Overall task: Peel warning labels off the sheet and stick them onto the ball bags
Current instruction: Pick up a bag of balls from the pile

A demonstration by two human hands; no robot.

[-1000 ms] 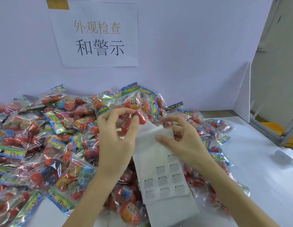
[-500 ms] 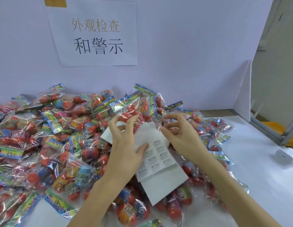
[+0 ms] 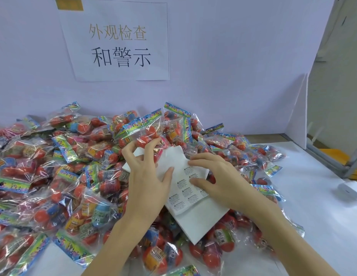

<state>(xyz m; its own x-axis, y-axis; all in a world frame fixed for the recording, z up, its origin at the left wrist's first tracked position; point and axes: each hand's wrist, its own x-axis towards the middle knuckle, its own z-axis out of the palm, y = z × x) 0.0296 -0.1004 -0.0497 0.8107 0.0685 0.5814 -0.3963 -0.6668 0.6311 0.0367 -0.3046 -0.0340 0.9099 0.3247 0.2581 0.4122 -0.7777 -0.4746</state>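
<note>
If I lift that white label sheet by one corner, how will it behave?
Probably floppy: the label sheet already bends over the ball bags. Likely light, since it rests on crinkly bags. It may slide off them, as the plastic looks glossy.

A heap of clear ball bags [image 3: 78, 176] covers the left and middle of the white table [image 3: 323, 216], against a pale backboard bearing a paper sign [image 3: 117, 40] with Chinese characters. The left hand [image 3: 147, 180] presses its thumb on a white label sheet [image 3: 185, 188] while its fingertips touch a raised bag [image 3: 145, 132]. The right hand [image 3: 217, 180] rests on the sheet's right side, forefinger and thumb either side of a label (whether one is lifted cannot be told). A small white device [image 3: 349, 189] sits at far right.
</note>
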